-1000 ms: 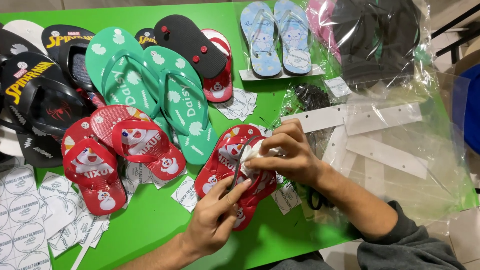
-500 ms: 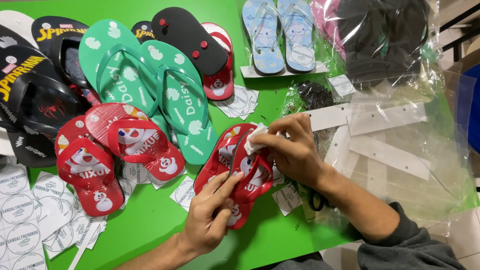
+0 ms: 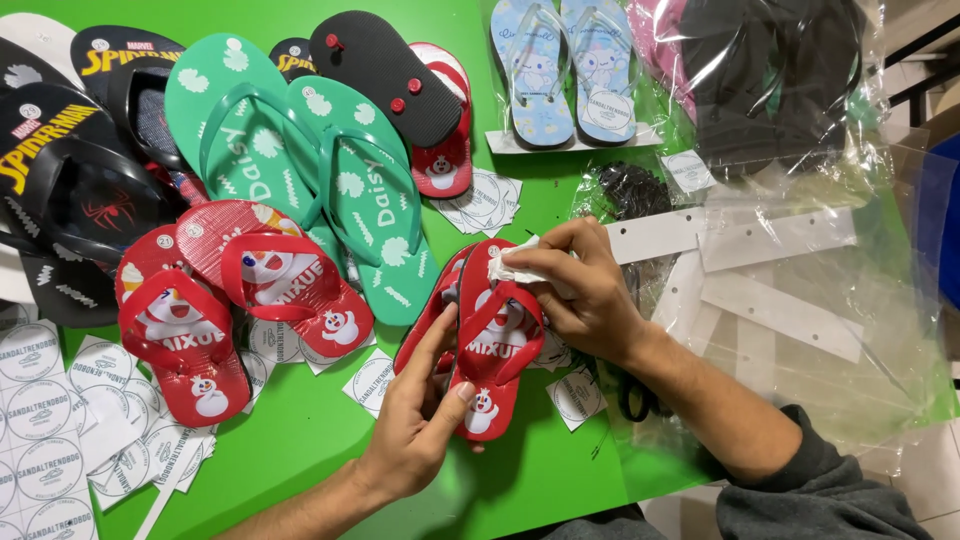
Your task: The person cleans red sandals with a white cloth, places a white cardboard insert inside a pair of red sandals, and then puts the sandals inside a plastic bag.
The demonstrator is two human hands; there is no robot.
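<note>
Red sandal pair [image 3: 487,345], two hands.

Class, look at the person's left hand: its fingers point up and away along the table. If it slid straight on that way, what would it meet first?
The left hand already grips the red sandals. Beyond them, its line leads toward the right hand holding a white scrap at the sandals' top, so probably that hand first; depth is uncertain.

The left hand [image 3: 420,415] reaches up from below, fingers spread, thumb raised. The right hand [image 3: 585,285] comes in from the right, fingertips apparently pinched together.
</note>
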